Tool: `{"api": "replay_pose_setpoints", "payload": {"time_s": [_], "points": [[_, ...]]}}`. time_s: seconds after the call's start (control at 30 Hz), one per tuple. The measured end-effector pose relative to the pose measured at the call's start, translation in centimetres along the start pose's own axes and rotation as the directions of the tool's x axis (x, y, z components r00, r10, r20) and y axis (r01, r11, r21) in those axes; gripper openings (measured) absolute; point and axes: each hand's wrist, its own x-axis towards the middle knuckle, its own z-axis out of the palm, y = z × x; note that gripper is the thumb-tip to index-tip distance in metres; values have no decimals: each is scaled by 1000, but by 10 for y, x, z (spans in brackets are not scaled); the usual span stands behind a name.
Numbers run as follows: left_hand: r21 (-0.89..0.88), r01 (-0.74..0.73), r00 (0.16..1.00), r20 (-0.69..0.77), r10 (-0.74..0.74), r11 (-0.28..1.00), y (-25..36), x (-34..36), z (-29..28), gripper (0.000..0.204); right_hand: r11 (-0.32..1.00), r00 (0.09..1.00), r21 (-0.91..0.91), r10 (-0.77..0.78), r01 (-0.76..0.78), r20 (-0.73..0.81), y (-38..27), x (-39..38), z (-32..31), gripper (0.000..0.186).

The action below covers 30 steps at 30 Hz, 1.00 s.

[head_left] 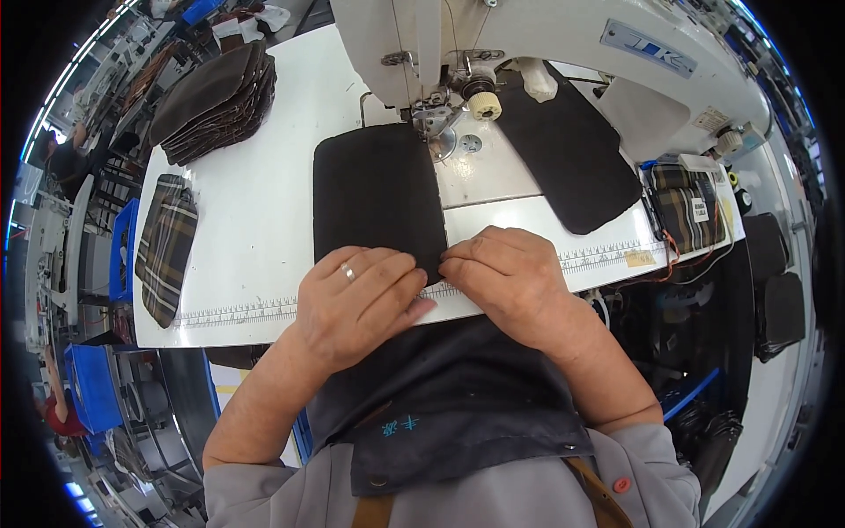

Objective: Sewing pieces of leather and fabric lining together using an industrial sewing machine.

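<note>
A black rectangular fabric panel (378, 189) with rounded corners lies flat on the white sewing table. Its far right edge reaches the presser foot (431, 123) of the sewing machine. At the panel's near edge, my left hand (356, 299), with a ring on one finger, has its fingers curled over the cloth. My right hand (510, 277) pinches the near right corner between thumb and fingers. The two hands are close together, and they hide part of the panel's near edge.
A stack of dark panels (216, 101) stands at the far left, with a plaid piece (167, 251) nearer me. Another black panel (572, 150) lies under the machine arm (563, 35). Plaid pouches (687, 207) sit at right. A ruler strip (238, 312) runs along the front edge.
</note>
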Motion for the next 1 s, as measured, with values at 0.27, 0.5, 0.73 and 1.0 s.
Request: {"api": "replay_pose_setpoints", "payload": {"time_s": [0.27,0.5,0.73,1.0], "points": [[245,-184,980,120,159,952,-9,-12,-4,19,998,1000,-67,-12,11,-10,0,3,-3,18],[217,-194,963,227,144,957,-9,-8,-8,15,994,997,-99,-38,44,67,-1,5,-6,19],[159,-193,933,335,131,968,-9,-2,-14,23,997,990,-56,-40,48,136,3,7,-14,17],[-179,59,861,507,41,982,-21,9,-14,40,997,975,82,-9,-9,223,16,10,-23,21]]}}
